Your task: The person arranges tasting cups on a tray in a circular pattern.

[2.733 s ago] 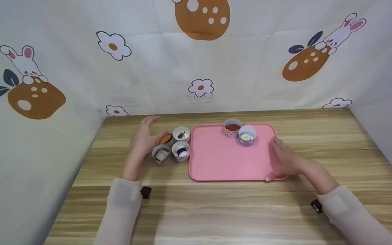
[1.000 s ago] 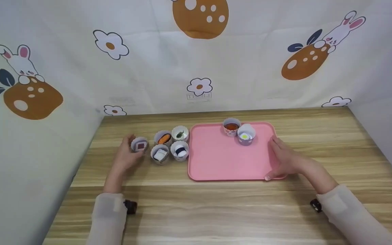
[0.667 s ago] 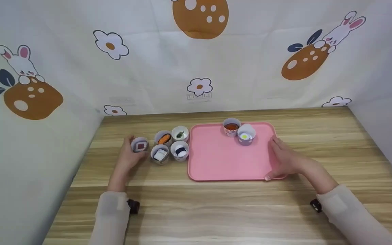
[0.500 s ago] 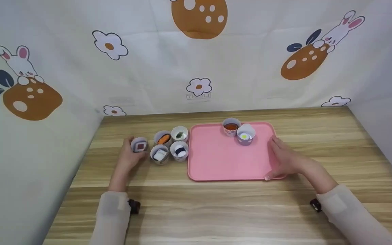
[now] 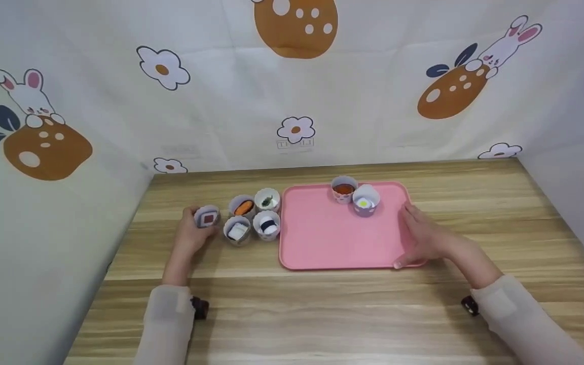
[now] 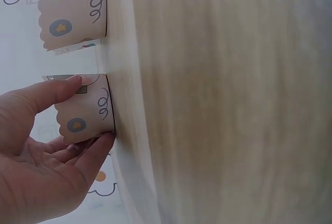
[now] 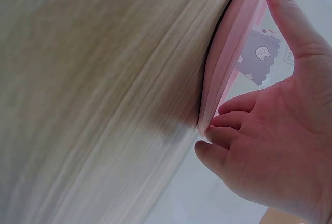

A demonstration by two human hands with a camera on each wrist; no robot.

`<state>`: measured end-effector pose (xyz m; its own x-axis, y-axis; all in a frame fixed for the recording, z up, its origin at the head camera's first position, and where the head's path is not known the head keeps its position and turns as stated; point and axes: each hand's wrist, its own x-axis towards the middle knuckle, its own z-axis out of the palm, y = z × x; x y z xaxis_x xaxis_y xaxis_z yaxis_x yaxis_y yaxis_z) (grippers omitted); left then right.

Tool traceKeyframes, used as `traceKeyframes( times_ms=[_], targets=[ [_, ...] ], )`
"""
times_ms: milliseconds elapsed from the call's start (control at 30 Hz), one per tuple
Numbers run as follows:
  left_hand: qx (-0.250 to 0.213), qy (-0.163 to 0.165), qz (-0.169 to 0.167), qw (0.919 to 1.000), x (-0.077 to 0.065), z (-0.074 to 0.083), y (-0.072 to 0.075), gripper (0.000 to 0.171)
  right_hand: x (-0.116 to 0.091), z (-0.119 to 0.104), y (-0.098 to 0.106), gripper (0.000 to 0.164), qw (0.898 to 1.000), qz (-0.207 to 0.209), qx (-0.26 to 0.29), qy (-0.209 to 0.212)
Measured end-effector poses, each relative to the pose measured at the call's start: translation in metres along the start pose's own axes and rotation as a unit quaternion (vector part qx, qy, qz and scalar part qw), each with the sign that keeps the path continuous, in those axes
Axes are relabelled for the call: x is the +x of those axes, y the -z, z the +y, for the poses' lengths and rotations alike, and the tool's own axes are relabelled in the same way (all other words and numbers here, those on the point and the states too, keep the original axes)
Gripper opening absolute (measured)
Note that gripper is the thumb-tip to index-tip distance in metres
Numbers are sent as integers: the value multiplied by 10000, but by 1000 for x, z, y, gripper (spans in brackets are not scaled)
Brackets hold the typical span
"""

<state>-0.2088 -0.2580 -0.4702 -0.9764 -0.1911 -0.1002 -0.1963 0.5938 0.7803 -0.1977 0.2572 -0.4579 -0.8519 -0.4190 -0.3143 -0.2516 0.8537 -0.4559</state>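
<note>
So, left-centre of frame: patterned paper cup (image 6: 88,109) upright, axis vertical, mouth up; left hand (image 5: 191,235) holds it from its lower left, thumb one side, fingers other. Pink tray (image 5: 340,241), right of centre, lies flat, long axis left-to-right; right hand (image 5: 428,238), spread wide, touches its right end.

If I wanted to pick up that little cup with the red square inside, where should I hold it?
The little cup is probably best held by its side wall, coming from the left: it stands upright, open top up, and the other cups are all to its right. The left hand grips it that way, thumb and fingers on opposite sides.
</note>
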Motion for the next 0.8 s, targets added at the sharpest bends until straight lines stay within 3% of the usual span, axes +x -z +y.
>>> traceKeyframes(
  times_ms=[267, 500, 800],
  targets=[
    [143, -54, 228, 9996, -4, 0, 6, 72, 0, 1, -1, 137, 9999, 44, 43, 87],
    [35, 85, 158, 9998, -8, 11, 15, 73, 0, 1, -2, 138, 9993, 222, -9, 288],
    [105, -17, 209, 9997, -11, 21, 21, 72, 0, 0, -2, 138, 9998, 125, -17, 126]
  ],
)
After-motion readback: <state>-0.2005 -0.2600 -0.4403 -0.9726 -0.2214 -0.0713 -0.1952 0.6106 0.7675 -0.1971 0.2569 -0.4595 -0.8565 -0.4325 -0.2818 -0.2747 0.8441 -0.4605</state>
